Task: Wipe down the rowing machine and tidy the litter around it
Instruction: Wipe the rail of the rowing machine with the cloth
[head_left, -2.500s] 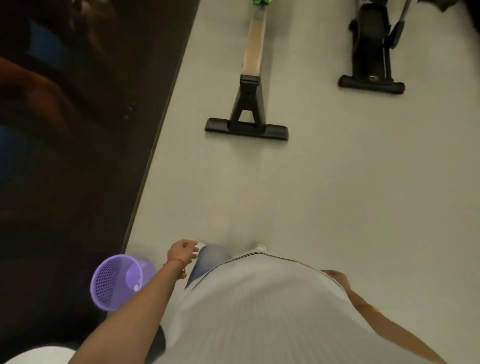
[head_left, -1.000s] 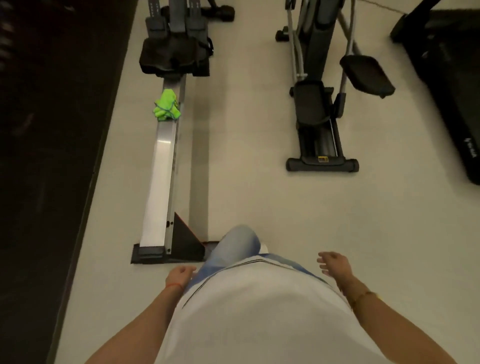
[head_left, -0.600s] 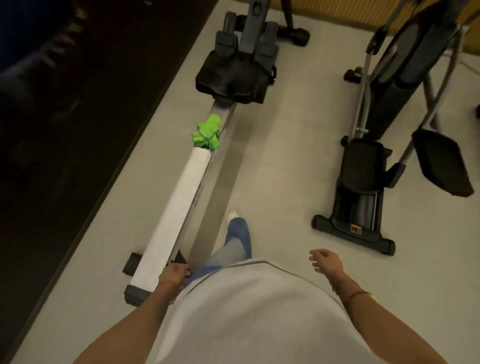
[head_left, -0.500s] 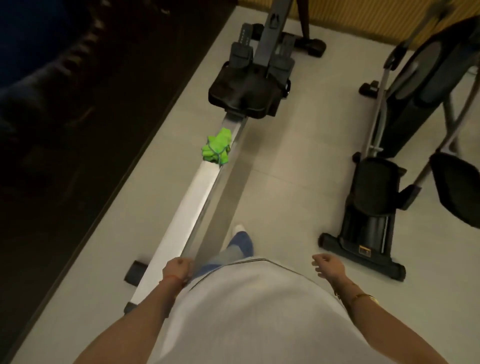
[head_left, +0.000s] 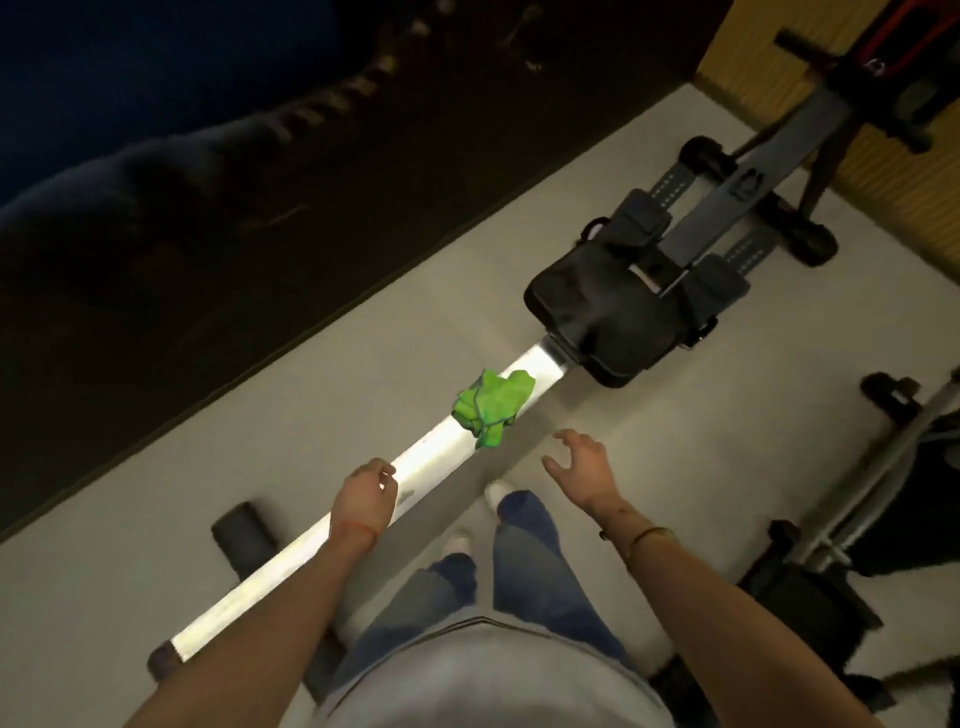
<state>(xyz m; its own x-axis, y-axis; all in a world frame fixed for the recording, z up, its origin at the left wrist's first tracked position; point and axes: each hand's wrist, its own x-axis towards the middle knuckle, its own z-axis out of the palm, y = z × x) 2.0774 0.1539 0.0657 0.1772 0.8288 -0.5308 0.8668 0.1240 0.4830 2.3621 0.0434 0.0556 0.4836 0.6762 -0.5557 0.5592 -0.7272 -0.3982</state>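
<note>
Person has walked up alongside the rowing machine (head_left: 613, 317) since a second ago: green cloth (head_left: 491, 405) sits bunched on the rail at 12 o'clock, right hand (head_left: 582, 470) now reaching toward it spread and empty, left hand (head_left: 363, 499) loosely curled, holding nothing; wiping not started.

Rowing machine (head_left: 613, 317): lies on the pale floor, long axis running diagonally from 7 o'clock to 1 o'clock in the head view. Rail (head_left: 363, 514) silver, flat-topped, reflecting light; small dark smudge on it near mid-length. Black seat (head_left: 597, 317) sits toward the 1 o'clock end of the rail, footrests with straps beyond it. Black foot crosspiece at the 7 o'clock end. Green cloth (head_left: 491, 405): bright, crumpled in a heap, resting on the rail just short of the seat, at its 7 o'clock side.
</note>
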